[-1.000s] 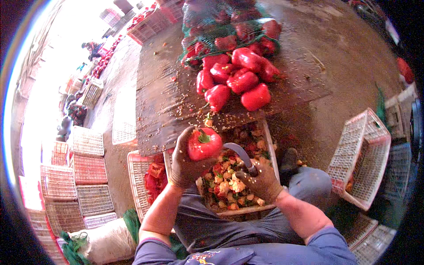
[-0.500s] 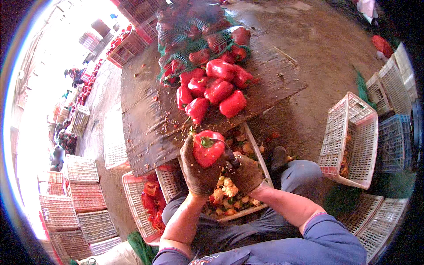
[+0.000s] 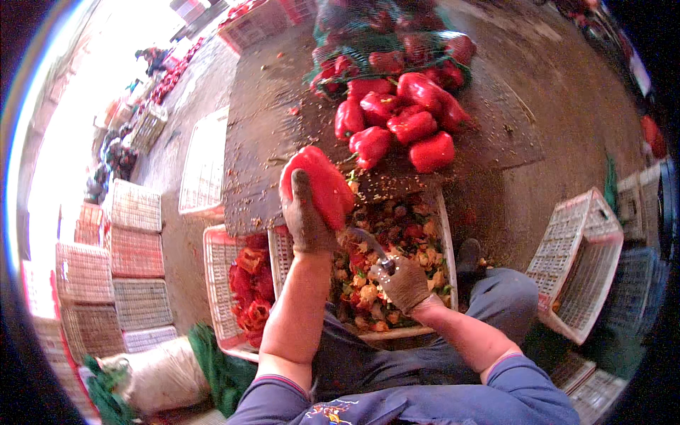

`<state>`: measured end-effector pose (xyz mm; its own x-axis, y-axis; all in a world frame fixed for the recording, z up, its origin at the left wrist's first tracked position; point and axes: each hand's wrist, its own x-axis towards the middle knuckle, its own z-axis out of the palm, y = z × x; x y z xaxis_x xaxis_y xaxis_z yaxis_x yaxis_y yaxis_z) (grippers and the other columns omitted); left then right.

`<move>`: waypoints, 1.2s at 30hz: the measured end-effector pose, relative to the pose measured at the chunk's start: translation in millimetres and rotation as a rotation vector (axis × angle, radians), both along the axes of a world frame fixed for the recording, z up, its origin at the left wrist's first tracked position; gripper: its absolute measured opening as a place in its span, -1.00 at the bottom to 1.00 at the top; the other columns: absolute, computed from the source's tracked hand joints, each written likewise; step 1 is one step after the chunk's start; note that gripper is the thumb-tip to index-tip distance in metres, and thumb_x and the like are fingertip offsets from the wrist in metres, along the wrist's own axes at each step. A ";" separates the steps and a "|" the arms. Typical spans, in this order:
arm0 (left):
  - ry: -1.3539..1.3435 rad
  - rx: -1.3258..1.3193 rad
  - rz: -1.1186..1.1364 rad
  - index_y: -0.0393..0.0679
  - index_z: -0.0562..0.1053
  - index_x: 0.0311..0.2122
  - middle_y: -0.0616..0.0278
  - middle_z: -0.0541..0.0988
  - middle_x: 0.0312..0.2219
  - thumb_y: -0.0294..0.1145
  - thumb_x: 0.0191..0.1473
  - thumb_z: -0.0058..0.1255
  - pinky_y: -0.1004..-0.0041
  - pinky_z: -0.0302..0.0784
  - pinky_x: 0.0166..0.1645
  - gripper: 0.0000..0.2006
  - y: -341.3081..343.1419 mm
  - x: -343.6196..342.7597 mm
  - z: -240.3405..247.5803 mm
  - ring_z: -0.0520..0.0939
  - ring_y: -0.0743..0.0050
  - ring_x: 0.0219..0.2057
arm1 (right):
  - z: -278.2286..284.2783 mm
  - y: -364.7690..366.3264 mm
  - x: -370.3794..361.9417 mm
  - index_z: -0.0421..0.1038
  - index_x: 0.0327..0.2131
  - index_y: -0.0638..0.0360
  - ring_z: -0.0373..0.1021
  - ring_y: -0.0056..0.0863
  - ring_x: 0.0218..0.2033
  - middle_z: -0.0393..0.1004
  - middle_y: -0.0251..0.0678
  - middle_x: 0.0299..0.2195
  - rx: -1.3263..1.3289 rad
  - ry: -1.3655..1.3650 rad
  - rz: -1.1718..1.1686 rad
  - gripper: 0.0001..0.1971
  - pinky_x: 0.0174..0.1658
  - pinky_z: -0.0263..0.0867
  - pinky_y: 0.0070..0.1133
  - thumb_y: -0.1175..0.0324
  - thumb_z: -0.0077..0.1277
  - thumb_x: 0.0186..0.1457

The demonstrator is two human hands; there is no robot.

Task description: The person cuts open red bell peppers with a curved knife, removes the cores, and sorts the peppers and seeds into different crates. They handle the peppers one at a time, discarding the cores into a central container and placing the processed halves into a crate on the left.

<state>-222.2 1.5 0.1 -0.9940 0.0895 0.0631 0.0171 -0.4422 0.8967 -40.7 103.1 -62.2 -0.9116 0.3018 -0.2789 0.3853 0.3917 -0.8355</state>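
Left hand (image 3: 310, 223): grip wrapped round a red pepper (image 3: 319, 180), over the bench's (image 3: 258, 134) near edge. Right hand (image 3: 404, 285): grip wrapped round a curved tool (image 3: 377, 248), above a crate (image 3: 448, 265) of pepper scraps. Loose peppers (image 3: 413, 127) mid-bench, green net bag (image 3: 386, 46) behind, toward the far edge. Second crate (image 3: 217, 273), red pieces (image 3: 253, 290) inside, by the near-left corner.

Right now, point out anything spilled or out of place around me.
Pale seeds lie strewn across the brown board, with a small red scrap there too. They look spilled, being loose outside the crate of cores. The left hand has an ordinary-looking grip on the red pepper.
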 end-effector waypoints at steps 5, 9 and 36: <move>-0.213 0.190 -0.232 -0.18 0.41 0.07 0.22 0.57 -0.17 0.09 0.09 0.21 0.36 0.56 -0.08 -0.39 -13.4 -1.9 -11.9 0.60 0.35 -0.19 | -23.3 22.6 1.3 0.55 -0.31 0.22 0.47 -0.65 -0.41 0.59 -0.41 -0.46 -0.382 0.135 -0.237 -0.87 -0.30 0.39 -0.57 0.39 0.23 0.11; -0.253 0.148 -0.556 -0.21 0.39 0.10 0.21 0.58 -0.14 0.11 0.06 0.22 0.39 0.54 -0.04 -0.33 -6.7 26.7 -14.2 0.60 0.39 -0.15 | 14.7 46.9 1.3 0.55 -0.15 0.26 0.49 -0.61 -0.35 0.62 -0.38 -0.32 -0.356 0.265 -0.140 -0.78 -0.25 0.41 -0.60 0.35 0.16 0.17; -0.141 -0.488 -1.143 -0.16 0.62 -0.16 0.39 0.67 -0.27 -0.45 -0.02 0.36 0.45 0.55 -0.03 -0.73 1.1 70.7 -39.1 0.61 0.64 -0.21 | 35.6 111.1 48.3 0.52 -0.10 0.18 0.55 -0.51 -0.20 0.64 -0.27 -0.25 -0.435 0.288 0.055 -0.54 -0.09 0.47 -0.48 0.34 0.39 -0.13</move>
